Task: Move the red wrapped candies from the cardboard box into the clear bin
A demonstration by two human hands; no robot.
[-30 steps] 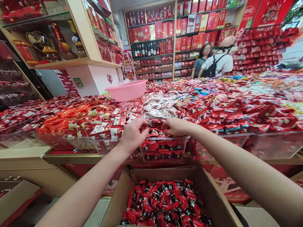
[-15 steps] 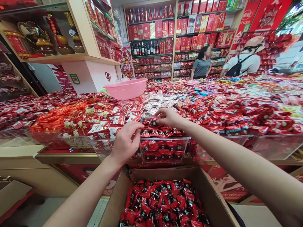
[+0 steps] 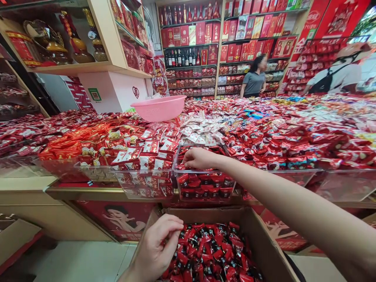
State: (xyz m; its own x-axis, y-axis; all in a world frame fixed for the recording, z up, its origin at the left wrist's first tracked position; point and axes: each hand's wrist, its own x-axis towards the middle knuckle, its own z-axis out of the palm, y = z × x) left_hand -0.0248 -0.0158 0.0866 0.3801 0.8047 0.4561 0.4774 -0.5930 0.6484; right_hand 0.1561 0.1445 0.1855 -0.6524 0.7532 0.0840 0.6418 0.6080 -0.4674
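Observation:
A clear plastic bin [image 3: 202,194] at the front of the counter holds red-and-black wrapped candies [image 3: 205,184]. My right hand [image 3: 198,158] reaches into the top of that bin, fingers curled down onto the candies; what it grips is hidden. Below the counter stands an open cardboard box [image 3: 258,239] full of the same red-and-black candies [image 3: 211,254]. My left hand [image 3: 157,248] hovers at the box's near left corner, fingers loosely curled with fingertips just above the candies, nothing visibly in it.
A pink basin [image 3: 160,107] sits on the heaped candy counter behind the bins. A second clear bin [image 3: 143,186] of red-and-white packets stands left of mine. Shelves of bottles and red boxes line the back wall. Two people [image 3: 255,80] stand far off.
My left hand has dropped from the clear bin down to the cardboard box. My right hand has slid back and left into the bin's near part. The view has tilted slightly down.

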